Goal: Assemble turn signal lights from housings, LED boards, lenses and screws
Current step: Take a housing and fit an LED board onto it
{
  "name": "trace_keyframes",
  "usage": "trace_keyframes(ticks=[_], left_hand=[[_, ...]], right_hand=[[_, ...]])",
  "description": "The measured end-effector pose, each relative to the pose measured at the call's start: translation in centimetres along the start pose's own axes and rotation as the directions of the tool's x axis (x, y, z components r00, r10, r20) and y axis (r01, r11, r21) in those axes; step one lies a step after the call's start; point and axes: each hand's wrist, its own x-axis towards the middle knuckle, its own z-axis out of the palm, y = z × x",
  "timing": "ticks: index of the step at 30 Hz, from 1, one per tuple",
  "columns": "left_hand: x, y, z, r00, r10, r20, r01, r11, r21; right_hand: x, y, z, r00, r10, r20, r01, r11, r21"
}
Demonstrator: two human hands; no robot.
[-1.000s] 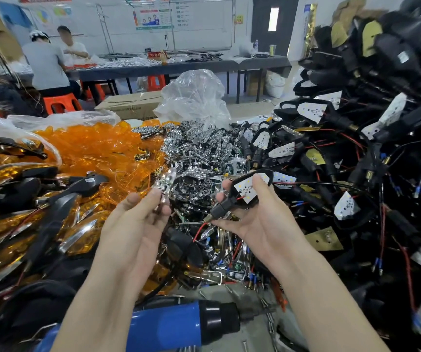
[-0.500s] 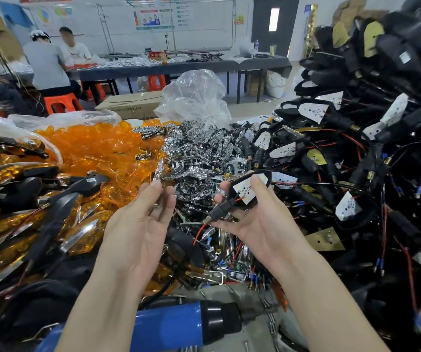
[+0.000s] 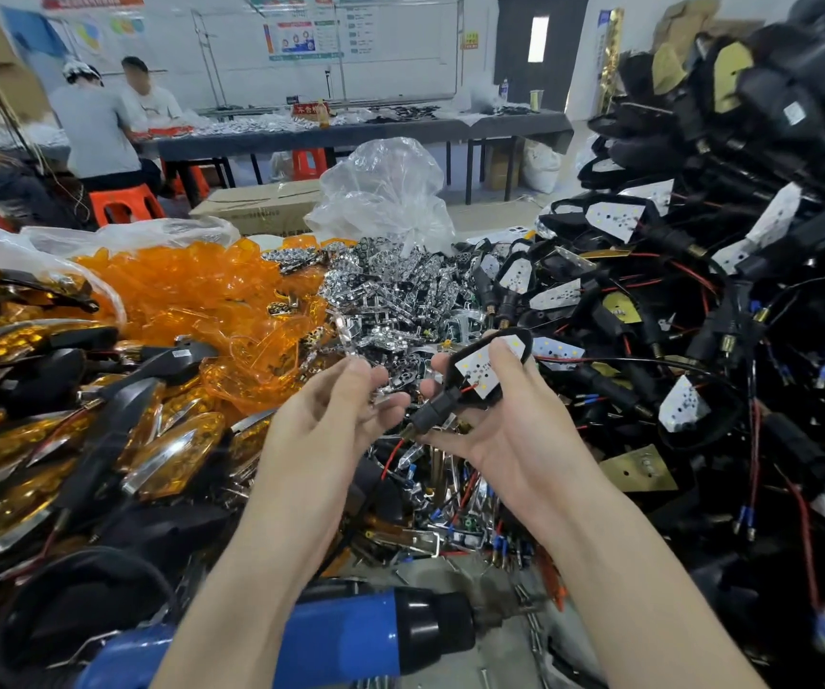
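Right hand (image 3: 510, 430) holds a housing (image 3: 517, 335) palm-up, open face toward the camera, with one finger lying across it. The LED board (image 3: 480, 368) is already in the shell, white face out. The stem (image 3: 438, 407) points down-left and a red wire (image 3: 389, 457) trails off below.

Left hand (image 3: 331, 415) is just beside it, with finger and thumb pinched on a small chrome reflector (image 3: 397, 383) (blurred, so I can't read its orientation). The reflector is close to the housing but not touching it.

My read on the step: the board is fitted and the reflector goes in next. Lens and screws are not yet done on this unit.

The next move needs the reflector turned so its holes sit over the LEDs. It then drops flat inside the rim. The right finger has to come off the board first, and the wire must stay out from under the part.

Around this:
- The chrome pile (image 3: 400, 290) is straight ahead, beyond the hands.
- The orange lenses (image 3: 191, 285) are heaped to its left.
- Finished lights (image 3: 172, 455) are stacked near left.
- More boarded housings with wiring (image 3: 699, 300) are piled high on the right.
- A blue driver (image 3: 351, 634) lies below the forearms, in easy reach for the screws.
- A clear bag (image 3: 385, 196) sits behind the chrome.
- Two people sit at a far table (image 3: 351, 136).
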Motion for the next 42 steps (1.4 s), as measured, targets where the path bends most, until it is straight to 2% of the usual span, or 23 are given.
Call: trace_keyframes(ticks=[2, 4, 7, 16, 26, 31, 35, 42], left_hand=[[-0.3, -0.2, 0.4, 0.995, 0.101, 0.020, -0.103, 0.982, 0.156], [-0.6, -0.6, 0.5, 0.976, 0.197, 0.088, -0.215, 0.923, 0.319], [-1.0, -0.8, 0.6, 0.956, 0.233, 0.180, -0.290, 0.852, 0.436], [-1.7, -0.8, 1.0, 0.921, 0.292, 0.257, -0.380, 0.814, 0.439], [-1.4, -1.3, 0.8, 0.868, 0.430, 0.250, -0.495, 0.697, 0.519], [-1.3, -1.0, 0.7, 0.819, 0.498, 0.286, -0.558, 0.571, 0.602], [-1.1, -0.7, 0.9, 0.774, 0.544, 0.324, -0.602, 0.476, 0.641], [-1.0, -0.6, 1.0, 0.813, 0.522, 0.258, -0.560, 0.580, 0.591]], right_hand=[[0.0, 0.0, 0.2, 1.000, -0.013, -0.010, 0.013, 1.000, -0.009], [-0.1, -0.1, 0.3, 1.000, -0.023, -0.013, 0.023, 1.000, -0.021], [-0.2, -0.2, 0.6, 0.999, -0.029, -0.020, 0.029, 0.999, -0.029], [-0.7, -0.3, 0.8, 0.998, -0.054, -0.019, 0.053, 0.997, -0.049], [-0.9, 0.4, 1.7, 0.986, -0.168, -0.016, 0.157, 0.947, -0.279], [-1.1, 0.6, 1.9, 0.968, -0.250, 0.017, 0.238, 0.896, -0.375], [-1.1, 0.4, 2.1, 0.969, -0.245, 0.043, 0.243, 0.894, -0.376], [-1.2, 0.1, 2.4, 0.973, -0.221, 0.072, 0.232, 0.918, -0.320]])
